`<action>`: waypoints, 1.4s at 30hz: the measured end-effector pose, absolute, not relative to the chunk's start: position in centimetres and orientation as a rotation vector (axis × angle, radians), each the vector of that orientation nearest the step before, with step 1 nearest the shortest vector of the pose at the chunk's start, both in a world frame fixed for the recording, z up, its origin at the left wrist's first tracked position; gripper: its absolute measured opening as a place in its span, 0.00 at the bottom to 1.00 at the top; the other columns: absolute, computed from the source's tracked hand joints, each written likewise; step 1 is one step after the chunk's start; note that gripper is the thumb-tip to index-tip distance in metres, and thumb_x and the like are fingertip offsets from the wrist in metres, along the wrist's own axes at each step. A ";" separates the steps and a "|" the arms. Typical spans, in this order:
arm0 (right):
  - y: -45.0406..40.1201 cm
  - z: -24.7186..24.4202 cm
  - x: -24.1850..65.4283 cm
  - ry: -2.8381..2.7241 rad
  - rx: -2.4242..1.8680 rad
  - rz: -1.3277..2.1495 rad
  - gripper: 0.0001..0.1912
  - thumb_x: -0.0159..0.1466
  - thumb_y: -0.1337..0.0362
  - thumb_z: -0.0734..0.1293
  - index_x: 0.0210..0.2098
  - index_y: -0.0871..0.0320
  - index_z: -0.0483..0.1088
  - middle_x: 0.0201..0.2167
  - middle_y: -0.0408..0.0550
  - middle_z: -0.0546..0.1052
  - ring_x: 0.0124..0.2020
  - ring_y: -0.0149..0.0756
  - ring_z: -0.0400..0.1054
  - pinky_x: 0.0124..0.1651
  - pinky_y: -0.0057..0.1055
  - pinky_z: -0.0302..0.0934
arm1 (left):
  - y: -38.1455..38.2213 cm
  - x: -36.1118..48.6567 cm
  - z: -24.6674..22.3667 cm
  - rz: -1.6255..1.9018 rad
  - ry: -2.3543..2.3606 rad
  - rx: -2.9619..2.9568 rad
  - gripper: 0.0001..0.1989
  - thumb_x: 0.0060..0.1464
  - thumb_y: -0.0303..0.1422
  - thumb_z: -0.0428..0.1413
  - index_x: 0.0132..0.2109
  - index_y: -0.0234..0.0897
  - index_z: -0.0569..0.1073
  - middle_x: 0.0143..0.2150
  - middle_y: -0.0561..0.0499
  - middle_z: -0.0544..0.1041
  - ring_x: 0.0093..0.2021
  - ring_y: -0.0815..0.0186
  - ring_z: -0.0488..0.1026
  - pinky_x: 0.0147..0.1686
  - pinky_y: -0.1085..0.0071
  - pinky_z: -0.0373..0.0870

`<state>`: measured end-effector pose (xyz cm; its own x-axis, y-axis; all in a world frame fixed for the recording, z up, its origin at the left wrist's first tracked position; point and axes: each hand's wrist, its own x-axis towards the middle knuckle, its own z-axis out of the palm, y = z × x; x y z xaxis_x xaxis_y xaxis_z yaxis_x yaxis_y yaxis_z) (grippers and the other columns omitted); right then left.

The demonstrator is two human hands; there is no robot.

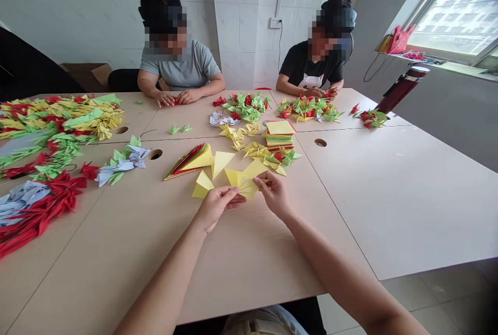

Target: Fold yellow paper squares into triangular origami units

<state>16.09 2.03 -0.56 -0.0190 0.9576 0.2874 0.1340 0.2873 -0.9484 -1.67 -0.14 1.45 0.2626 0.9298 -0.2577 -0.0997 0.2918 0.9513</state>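
Your left hand [216, 208] and right hand [274, 195], fingers closed, pinch a pointed yellow paper fold [247, 187] at 12 o'clock, mid-fold; its loose flap wants creasing.

The right hand [274, 195] partly hides the folded yellow paper [248, 188].

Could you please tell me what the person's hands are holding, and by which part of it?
The left hand and right hand hold a folded yellow paper, the left at its lower left edge, the right at its right end.
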 end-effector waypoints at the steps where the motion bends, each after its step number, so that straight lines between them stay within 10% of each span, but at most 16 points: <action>1: 2.0 -0.6 16.1 -1.434 -1.082 0.913 0.15 0.60 0.53 0.63 0.27 0.59 0.67 0.23 0.43 0.68 0.24 0.28 0.57 0.27 0.25 0.54 | -0.1 -1.6 1.4 0.903 1.073 1.035 0.18 0.50 0.43 0.58 0.38 0.30 0.75 0.35 0.43 0.79 0.41 0.60 0.76 0.44 0.63 0.70; 33: 2.0 -0.2 16.0 -1.536 -1.058 1.264 0.16 0.57 0.53 0.66 0.23 0.60 0.66 0.20 0.40 0.65 0.23 0.27 0.56 0.26 0.25 0.51 | 0.0 -0.5 0.2 0.869 1.158 1.190 0.20 0.40 0.48 0.61 0.28 0.32 0.76 0.24 0.54 0.73 0.28 0.67 0.70 0.29 0.72 0.67; 42: 2.5 -1.1 16.2 -1.461 -1.139 1.176 0.17 0.59 0.51 0.64 0.25 0.60 0.64 0.20 0.40 0.64 0.22 0.27 0.55 0.25 0.25 0.50 | 0.5 -1.2 0.1 0.873 1.076 1.142 0.21 0.47 0.49 0.56 0.35 0.33 0.77 0.29 0.50 0.78 0.33 0.62 0.74 0.40 0.66 0.70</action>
<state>16.24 2.51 -1.12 -0.1569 0.9825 0.1004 0.1119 0.1187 -0.9866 -1.21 0.55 0.11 0.2713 0.9402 -0.2059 -0.0078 0.2160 0.9764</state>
